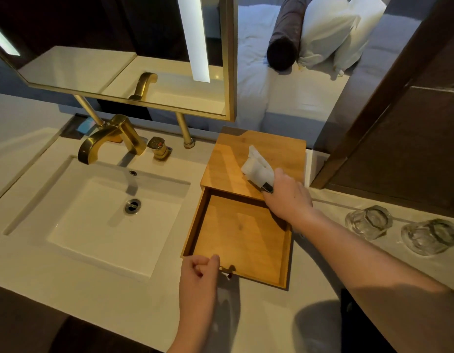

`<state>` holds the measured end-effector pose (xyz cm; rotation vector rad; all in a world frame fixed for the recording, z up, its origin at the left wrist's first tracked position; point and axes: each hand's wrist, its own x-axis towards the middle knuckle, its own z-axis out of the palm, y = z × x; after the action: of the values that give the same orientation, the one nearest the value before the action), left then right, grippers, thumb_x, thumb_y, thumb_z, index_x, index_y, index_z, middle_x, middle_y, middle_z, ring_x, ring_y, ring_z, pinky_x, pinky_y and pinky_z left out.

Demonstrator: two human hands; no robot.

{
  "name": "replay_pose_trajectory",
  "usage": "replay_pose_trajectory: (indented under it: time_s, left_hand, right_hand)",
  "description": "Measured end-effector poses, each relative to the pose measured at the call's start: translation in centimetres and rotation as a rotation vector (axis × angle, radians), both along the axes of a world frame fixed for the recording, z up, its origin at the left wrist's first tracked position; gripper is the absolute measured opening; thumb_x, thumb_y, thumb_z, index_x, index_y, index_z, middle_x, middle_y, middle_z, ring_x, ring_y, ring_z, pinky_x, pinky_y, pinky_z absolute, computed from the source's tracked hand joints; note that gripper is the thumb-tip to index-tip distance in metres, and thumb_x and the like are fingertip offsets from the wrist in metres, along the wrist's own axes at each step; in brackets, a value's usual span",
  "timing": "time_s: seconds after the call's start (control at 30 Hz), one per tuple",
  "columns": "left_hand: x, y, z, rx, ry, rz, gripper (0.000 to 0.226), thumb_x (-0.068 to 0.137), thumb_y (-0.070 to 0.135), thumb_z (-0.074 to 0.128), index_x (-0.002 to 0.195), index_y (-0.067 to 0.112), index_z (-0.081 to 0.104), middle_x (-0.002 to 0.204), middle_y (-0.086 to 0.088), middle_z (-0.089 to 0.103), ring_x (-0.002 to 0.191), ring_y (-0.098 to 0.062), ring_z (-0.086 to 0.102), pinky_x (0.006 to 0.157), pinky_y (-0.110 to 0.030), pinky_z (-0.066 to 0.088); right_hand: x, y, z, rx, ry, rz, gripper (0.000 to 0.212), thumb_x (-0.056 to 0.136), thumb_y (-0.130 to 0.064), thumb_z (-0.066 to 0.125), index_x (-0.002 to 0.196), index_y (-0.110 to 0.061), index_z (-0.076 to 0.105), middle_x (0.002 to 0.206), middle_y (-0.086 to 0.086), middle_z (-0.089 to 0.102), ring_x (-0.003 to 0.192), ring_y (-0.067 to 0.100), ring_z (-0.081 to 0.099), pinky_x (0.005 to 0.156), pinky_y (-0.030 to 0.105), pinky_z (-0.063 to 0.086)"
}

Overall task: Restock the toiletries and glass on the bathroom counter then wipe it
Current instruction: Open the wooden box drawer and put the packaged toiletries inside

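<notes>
A wooden box [231, 159] stands on the white counter [322, 276] right of the sink. Its drawer [241, 235] is pulled out toward me and shows a bare wooden floor. My left hand [199, 278] pinches the small knob at the drawer's front edge. My right hand [284, 197] rests over the box's front right corner and holds white packets [257, 165] with a dark end, lying on the box top. Two clear glasses [368, 219] [428, 235] stand upside down on the counter to the right.
A white sink [68, 225] with a gold tap [108, 138] and a gold handle [159, 147] fills the left. A gold-framed mirror [228, 72] hangs behind it. A dark wooden frame [399, 138] rises at the right, with a bed and pillows beyond.
</notes>
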<state>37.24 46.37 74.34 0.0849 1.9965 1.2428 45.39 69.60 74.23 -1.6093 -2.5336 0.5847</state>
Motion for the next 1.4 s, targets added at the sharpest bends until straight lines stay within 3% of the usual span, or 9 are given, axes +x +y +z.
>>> replay_pose_trajectory:
  time_s: [0.2, 0.3, 0.47, 0.57, 0.7, 0.83, 1.1, 1.27, 1.4]
  left_hand:
    - [-0.6, 4.3, 2.5, 0.218, -0.341, -0.235, 0.08, 0.075, 0.061, 0.077, 0.137, 0.02, 0.051, 0.123, -0.01, 0.07, 0.105, -0.023, 0.074, 0.084, -0.043, 0.063]
    - [-0.1, 4.1, 2.7, 0.349, -0.408, -0.256, 0.062, 0.083, 0.048, 0.077, 0.134, 0.019, 0.057, 0.117, -0.014, 0.075, 0.109, -0.025, 0.073, 0.097, -0.051, 0.057]
    - [-0.4, 2.4, 1.7, 0.381, -0.47, -0.17, 0.038, 0.095, 0.033, 0.067, 0.13, 0.019, 0.063, 0.117, -0.019, 0.074, 0.111, -0.031, 0.072, 0.102, -0.058, 0.052]
    - [-0.9, 1.6, 1.2, 0.347, -0.472, -0.214, 0.034, 0.097, 0.026, 0.064, 0.13, 0.017, 0.063, 0.115, -0.022, 0.074, 0.109, -0.035, 0.072, 0.1, -0.059, 0.053]
    - [-1.2, 0.5, 1.0, 0.334, -0.47, -0.255, 0.03, 0.099, 0.022, 0.06, 0.128, 0.015, 0.063, 0.113, -0.025, 0.073, 0.106, -0.04, 0.073, 0.096, -0.06, 0.055]
    - [-0.8, 0.1, 1.1, 0.341, -0.482, -0.32, 0.036, 0.097, 0.024, 0.063, 0.131, 0.013, 0.06, 0.114, -0.028, 0.072, 0.105, -0.038, 0.073, 0.088, -0.05, 0.06]
    - [-2.2, -1.3, 0.7, 0.288, -0.422, -0.369, 0.029, 0.083, 0.009, 0.077, 0.111, 0.01, 0.069, 0.101, -0.017, 0.075, 0.097, -0.034, 0.074, 0.09, -0.051, 0.059]
    - [-2.0, -1.1, 1.3, 0.333, -0.406, -0.33, 0.031, 0.089, 0.008, 0.071, 0.12, 0.011, 0.069, 0.11, -0.016, 0.077, 0.103, -0.033, 0.075, 0.09, -0.05, 0.059]
    - [-0.5, -0.5, 2.2, 0.414, -0.406, -0.225, 0.029, 0.088, 0.009, 0.073, 0.116, 0.016, 0.07, 0.103, -0.013, 0.08, 0.097, -0.029, 0.077, 0.085, -0.047, 0.061]
  right_hand:
    - [-1.0, -10.4, 1.1, -0.208, 0.153, -0.019, 0.033, 0.09, -0.024, 0.07, 0.11, -0.026, 0.044, 0.095, -0.007, 0.058, 0.081, 0.016, 0.059, 0.053, 0.024, 0.043]
    - [-1.2, -14.0, 0.6, -0.294, 0.251, -0.04, 0.035, 0.092, -0.015, 0.06, 0.125, -0.018, 0.05, 0.11, 0.001, 0.066, 0.1, 0.021, 0.067, 0.082, 0.038, 0.058]
    - [0.4, -15.8, 1.1, -0.477, 0.42, 0.059, 0.06, 0.086, -0.016, 0.074, 0.129, -0.039, 0.039, 0.122, -0.014, 0.045, 0.114, 0.005, 0.056, 0.087, 0.031, 0.061]
    - [2.4, -16.1, 1.6, -0.63, 0.517, 0.1, 0.053, 0.093, -0.029, 0.066, 0.138, -0.045, 0.044, 0.121, -0.018, 0.046, 0.115, 0.0, 0.055, 0.095, 0.03, 0.057]
    - [3.8, -16.2, 2.1, -0.59, 0.525, 0.0, 0.022, 0.1, -0.043, 0.054, 0.119, -0.039, 0.066, 0.112, -0.015, 0.057, 0.1, -0.011, 0.057, 0.085, 0.016, 0.053]
    - [3.6, -16.9, 2.1, -0.612, 0.638, -0.105, 0.016, 0.101, -0.032, 0.058, 0.097, -0.037, 0.072, 0.1, -0.007, 0.07, 0.092, 0.001, 0.067, 0.084, 0.029, 0.059]
    - [3.5, -17.6, 2.0, -0.46, 0.714, -0.28, 0.02, 0.104, -0.027, 0.051, 0.094, -0.016, 0.065, 0.083, 0.0, 0.066, 0.072, -0.001, 0.063, 0.063, 0.018, 0.052]
    - [3.1, -17.7, 2.6, -0.642, 0.736, -0.204, 0.02, 0.105, -0.033, 0.048, 0.101, -0.02, 0.062, 0.097, 0.001, 0.07, 0.088, 0.011, 0.071, 0.077, 0.035, 0.063]
    - [2.7, -17.9, 2.7, -0.59, 0.737, -0.169, 0.021, 0.105, -0.033, 0.048, 0.104, -0.02, 0.065, 0.096, -0.002, 0.07, 0.087, 0.006, 0.071, 0.071, 0.03, 0.062]
